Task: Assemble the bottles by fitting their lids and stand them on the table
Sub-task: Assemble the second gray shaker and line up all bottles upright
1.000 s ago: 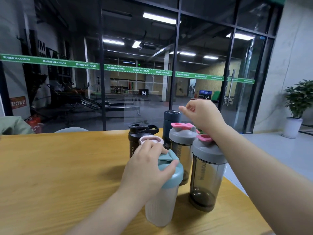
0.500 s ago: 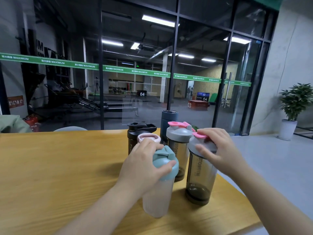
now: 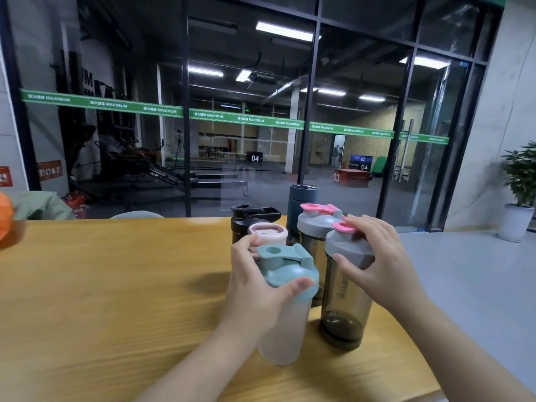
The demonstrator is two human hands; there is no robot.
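A frosted white bottle (image 3: 282, 329) with a teal lid (image 3: 285, 264) stands nearest me on the wooden table (image 3: 101, 285). My left hand (image 3: 255, 288) wraps the teal lid, thumb across its front. To its right stands a smoky dark bottle (image 3: 345, 309) with a grey lid (image 3: 346, 246) and pink flip cap. My right hand (image 3: 380, 262) grips that grey lid from the right. Behind stand a second grey-lidded bottle with a pink cap (image 3: 319, 219), a pink-lidded bottle (image 3: 268, 232), a black bottle (image 3: 255, 216) and a dark blue bottle (image 3: 303, 195).
The table's right edge runs diagonally close to the smoky bottle. An orange object (image 3: 4, 220) blurs at the left edge. A glass wall (image 3: 246, 111) stands behind the table. A potted plant (image 3: 520, 192) sits on the floor at far right.
My right hand came down from above the back bottles onto the grey lid of the smoky bottle. My left hand shifted on the teal lid, uncovering its top.
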